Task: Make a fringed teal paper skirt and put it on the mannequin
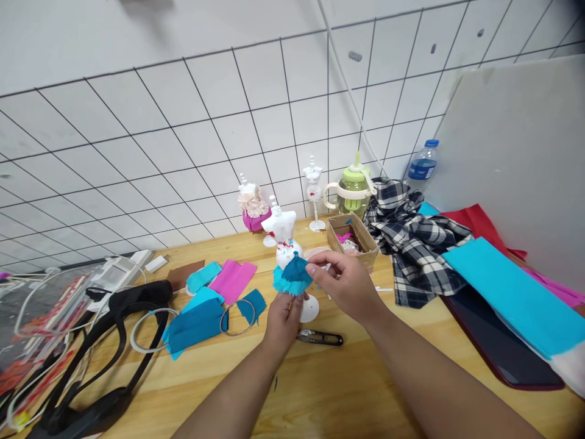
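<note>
A small white mannequin (282, 227) on a stand tilts in front of me, with a light blue ruffled paper skirt (284, 284) around its lower part. My left hand (284, 317) is closed around the stand just under the skirt; the round white base (309, 310) shows beside it. Between the thumb and fingers of my right hand (348, 281) is the edge of a dark teal crepe paper piece (295, 268), which lies against the mannequin's front over the skirt. Black thread snips (320, 338) lie on the table below my hands.
Left are blue crepe paper (196, 326), pink paper (234, 280), tape rings and a black headset frame (119, 299). Behind stand a dressed mannequin (254, 204), a bare mannequin (313, 186), a small box (365, 239) and a green-lidded jug (354, 189). Right are plaid cloth (406, 225) and a tablet (507, 353).
</note>
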The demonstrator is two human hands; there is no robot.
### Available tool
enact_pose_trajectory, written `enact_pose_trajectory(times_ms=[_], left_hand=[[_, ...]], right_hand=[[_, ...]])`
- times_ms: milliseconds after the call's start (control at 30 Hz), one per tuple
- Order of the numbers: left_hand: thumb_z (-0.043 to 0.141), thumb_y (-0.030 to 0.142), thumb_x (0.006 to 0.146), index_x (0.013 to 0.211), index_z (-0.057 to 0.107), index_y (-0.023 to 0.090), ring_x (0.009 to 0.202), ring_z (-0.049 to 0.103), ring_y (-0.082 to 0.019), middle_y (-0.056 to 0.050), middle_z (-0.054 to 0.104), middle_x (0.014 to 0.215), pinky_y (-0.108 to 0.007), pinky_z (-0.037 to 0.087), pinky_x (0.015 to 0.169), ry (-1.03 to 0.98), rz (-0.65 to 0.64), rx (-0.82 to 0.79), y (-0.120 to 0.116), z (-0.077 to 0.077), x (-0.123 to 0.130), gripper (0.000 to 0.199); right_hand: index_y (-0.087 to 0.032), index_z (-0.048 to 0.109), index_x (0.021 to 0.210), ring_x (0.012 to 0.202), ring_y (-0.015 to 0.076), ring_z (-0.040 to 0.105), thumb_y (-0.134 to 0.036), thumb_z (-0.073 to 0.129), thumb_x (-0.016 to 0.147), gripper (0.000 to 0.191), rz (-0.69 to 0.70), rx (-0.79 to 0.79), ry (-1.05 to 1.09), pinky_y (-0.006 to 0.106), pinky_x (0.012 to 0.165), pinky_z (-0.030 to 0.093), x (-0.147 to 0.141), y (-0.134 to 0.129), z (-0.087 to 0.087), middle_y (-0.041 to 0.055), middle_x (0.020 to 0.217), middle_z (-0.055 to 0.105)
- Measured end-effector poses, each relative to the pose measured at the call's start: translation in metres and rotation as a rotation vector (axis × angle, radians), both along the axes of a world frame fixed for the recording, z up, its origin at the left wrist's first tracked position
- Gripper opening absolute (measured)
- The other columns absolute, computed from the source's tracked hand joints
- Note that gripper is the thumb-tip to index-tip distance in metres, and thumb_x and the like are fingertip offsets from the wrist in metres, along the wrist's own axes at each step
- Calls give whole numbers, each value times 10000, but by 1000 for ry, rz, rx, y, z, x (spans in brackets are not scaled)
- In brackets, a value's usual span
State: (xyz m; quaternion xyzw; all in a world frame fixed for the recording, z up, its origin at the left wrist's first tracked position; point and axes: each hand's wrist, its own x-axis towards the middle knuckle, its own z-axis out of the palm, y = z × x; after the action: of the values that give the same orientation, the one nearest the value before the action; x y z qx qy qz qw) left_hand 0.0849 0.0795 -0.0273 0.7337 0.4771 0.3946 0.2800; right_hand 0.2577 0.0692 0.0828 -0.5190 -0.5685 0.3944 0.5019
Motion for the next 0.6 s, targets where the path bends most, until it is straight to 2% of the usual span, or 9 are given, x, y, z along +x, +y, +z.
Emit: enact_pose_trajectory(times_ms=[67, 200, 300, 367, 500, 600], left_hand=[[431, 348, 961, 847, 668, 183, 767, 630, -169, -41, 700, 810, -261, 468, 691, 7, -1, 6, 0, 1, 0, 311], [439, 344, 953, 841, 683, 183, 756, 638, -174, -46, 709, 800, -268, 473, 687, 15, 7, 3, -1, 1, 0, 313], [473, 363, 936, 825, 697, 176, 793, 656, -192, -70, 736, 866, -286, 486, 709, -32, 59, -27, 1, -2, 0, 312], [523, 387, 910, 865, 711, 169, 835, 671, -207, -95, 747, 977, -297, 501, 723, -122, 103, -69, 3, -5, 0, 292], [590, 416, 869, 1031, 719, 160, 874, 686, -224, -114, 740, 1074, -316, 524, 748, -282, 177, -138, 6, -6, 0, 329], [634, 393, 837, 1033, 726, 150, 886, 686, -234, -99, 753, 1028, -324, 530, 762, -306, 237, -130, 5, -2, -2, 326]], right_hand=[[-172, 708, 850, 503, 87, 409, -380, 651, 786, 225, 1, -26, 32, 236, 482, 344, 0, 2, -2, 13, 771, 667], [-169, 700, 855, 608, 125, 493, -408, 610, 811, 259, 38, -59, 117, 257, 566, 414, 4, 6, -3, 30, 786, 652], [-194, 665, 1016, 597, 114, 494, -403, 613, 812, 297, -70, -54, 127, 258, 564, 420, 6, 7, -1, 29, 870, 645], [-198, 636, 1026, 559, 95, 472, -411, 622, 805, 307, -98, -74, 183, 238, 521, 398, 6, 6, 0, 15, 840, 619], [-189, 613, 899, 406, 44, 304, -452, 616, 797, 281, 103, -325, 381, 189, 371, 210, -1, 3, 1, -51, 609, 518], [-203, 590, 938, 358, 27, 203, -402, 603, 802, 241, 235, -486, 505, 172, 336, 115, -7, 1, 1, -79, 541, 501]])
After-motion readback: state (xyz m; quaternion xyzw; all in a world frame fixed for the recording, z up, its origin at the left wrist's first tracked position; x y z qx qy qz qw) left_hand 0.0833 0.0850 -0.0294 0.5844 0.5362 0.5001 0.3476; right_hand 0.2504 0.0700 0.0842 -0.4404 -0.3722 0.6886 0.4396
